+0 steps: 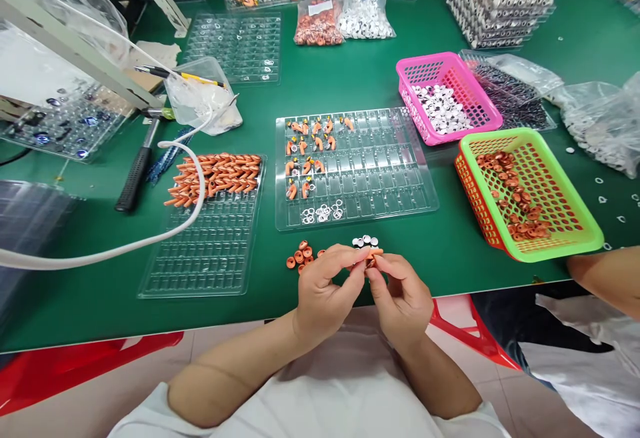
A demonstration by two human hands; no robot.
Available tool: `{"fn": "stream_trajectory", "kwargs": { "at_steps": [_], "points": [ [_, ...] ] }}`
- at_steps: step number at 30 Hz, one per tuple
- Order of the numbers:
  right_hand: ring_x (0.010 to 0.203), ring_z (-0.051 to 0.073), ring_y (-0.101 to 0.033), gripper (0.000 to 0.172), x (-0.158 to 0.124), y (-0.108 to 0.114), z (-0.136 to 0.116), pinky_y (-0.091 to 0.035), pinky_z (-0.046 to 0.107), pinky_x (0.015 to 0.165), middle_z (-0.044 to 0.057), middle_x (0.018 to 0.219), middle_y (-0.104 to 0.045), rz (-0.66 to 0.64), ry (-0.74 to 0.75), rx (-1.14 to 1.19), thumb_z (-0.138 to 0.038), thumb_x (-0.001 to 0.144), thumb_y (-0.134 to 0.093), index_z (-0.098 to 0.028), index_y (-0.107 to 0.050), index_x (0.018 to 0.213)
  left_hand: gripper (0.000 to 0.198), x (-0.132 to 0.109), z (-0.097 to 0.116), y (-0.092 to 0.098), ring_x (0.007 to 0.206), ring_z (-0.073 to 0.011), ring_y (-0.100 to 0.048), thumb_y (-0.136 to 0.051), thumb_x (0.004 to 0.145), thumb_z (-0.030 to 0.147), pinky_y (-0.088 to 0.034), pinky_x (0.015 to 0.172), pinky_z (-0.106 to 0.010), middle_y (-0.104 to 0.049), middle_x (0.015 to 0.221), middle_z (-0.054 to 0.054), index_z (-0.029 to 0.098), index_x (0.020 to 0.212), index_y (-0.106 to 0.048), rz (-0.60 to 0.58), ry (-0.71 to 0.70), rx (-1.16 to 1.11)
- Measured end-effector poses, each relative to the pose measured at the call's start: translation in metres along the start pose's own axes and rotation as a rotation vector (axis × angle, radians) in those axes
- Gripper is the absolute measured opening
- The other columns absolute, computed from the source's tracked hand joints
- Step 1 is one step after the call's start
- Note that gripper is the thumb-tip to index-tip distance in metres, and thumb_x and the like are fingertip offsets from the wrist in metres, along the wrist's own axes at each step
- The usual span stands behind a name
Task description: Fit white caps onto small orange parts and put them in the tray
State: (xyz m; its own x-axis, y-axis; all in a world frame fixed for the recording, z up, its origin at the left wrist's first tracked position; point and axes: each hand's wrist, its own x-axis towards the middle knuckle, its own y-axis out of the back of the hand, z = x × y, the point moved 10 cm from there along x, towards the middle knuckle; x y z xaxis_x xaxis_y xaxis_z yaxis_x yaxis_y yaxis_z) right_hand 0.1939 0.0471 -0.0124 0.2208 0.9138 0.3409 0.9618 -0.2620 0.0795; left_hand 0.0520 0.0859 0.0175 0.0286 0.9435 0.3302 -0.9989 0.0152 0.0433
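Observation:
My left hand [325, 291] and my right hand [400, 295] meet at the near edge of the green table, fingertips pinched together on a small orange part [373, 253]. Just beyond the fingers lie a small heap of orange rings [300, 255] and a few white caps [365, 241]. Behind them sits a clear compartment tray [380, 178] with several assembled orange pieces [307, 148] in its left columns and loose white rings [323, 213] in its front row.
A green basket [560, 211] of orange rings and a pink basket [450, 71] of white caps stand right. Left: a clear tray [210, 251] carrying orange elbows [217, 178], a hammer [137, 165], a white hose [100, 251]. Bags and stacked trays behind. Another person's arm [607, 278] at right.

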Motion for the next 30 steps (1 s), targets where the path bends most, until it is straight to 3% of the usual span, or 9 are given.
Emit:
{"fn": "stream_trajectory", "kwargs": {
  "at_steps": [13, 18, 25, 30],
  "points": [
    [0.087, 0.019, -0.069, 0.029, 0.003, 0.007, 0.002, -0.061, 0.037, 0.078, 0.005, 0.096, -0.071, 0.006, -0.029, -0.03, -0.006, 0.087, -0.063, -0.026, -0.067, 0.108, 0.045, -0.005, 0.022, -0.012, 0.099, -0.0195, -0.073, -0.055, 0.087, -0.003, -0.058, 0.086, -0.03, -0.076, 0.112, -0.011, 0.018, 0.125, -0.066, -0.193, -0.184, 0.164],
    [0.086, 0.019, -0.069, 0.025, 0.006, 0.006, 0.003, -0.06, 0.037, 0.077, 0.006, 0.093, -0.071, -0.03, -0.057, -0.034, -0.009, 0.088, -0.063, -0.025, -0.068, 0.106, 0.04, 0.0, 0.019, -0.011, 0.091, -0.0188, -0.074, -0.057, 0.088, 0.0, -0.06, 0.078, -0.03, -0.078, 0.103, -0.01, 0.02, 0.12, -0.069, -0.217, -0.146, 0.147],
    [0.081, 0.017, -0.069, 0.02, 0.003, 0.006, 0.01, -0.059, 0.032, 0.073, 0.004, 0.092, -0.07, -0.046, -0.141, -0.031, -0.013, 0.089, -0.063, -0.025, -0.068, 0.104, 0.036, 0.001, 0.02, -0.01, 0.087, -0.0177, -0.074, -0.058, 0.088, 0.002, -0.06, 0.08, -0.029, -0.079, 0.099, -0.008, 0.02, 0.116, -0.071, -0.201, -0.144, 0.161],
    [0.073, 0.014, -0.068, 0.018, 0.005, 0.004, 0.014, -0.058, 0.028, 0.067, 0.002, 0.092, -0.07, -0.117, -0.223, 0.049, -0.016, 0.091, -0.062, -0.026, -0.069, 0.105, 0.024, 0.006, 0.008, -0.005, 0.078, -0.0166, -0.073, -0.066, 0.084, 0.003, -0.06, 0.071, -0.026, -0.079, 0.086, -0.007, 0.019, 0.099, -0.076, -0.219, -0.038, 0.066]
  ]
}}
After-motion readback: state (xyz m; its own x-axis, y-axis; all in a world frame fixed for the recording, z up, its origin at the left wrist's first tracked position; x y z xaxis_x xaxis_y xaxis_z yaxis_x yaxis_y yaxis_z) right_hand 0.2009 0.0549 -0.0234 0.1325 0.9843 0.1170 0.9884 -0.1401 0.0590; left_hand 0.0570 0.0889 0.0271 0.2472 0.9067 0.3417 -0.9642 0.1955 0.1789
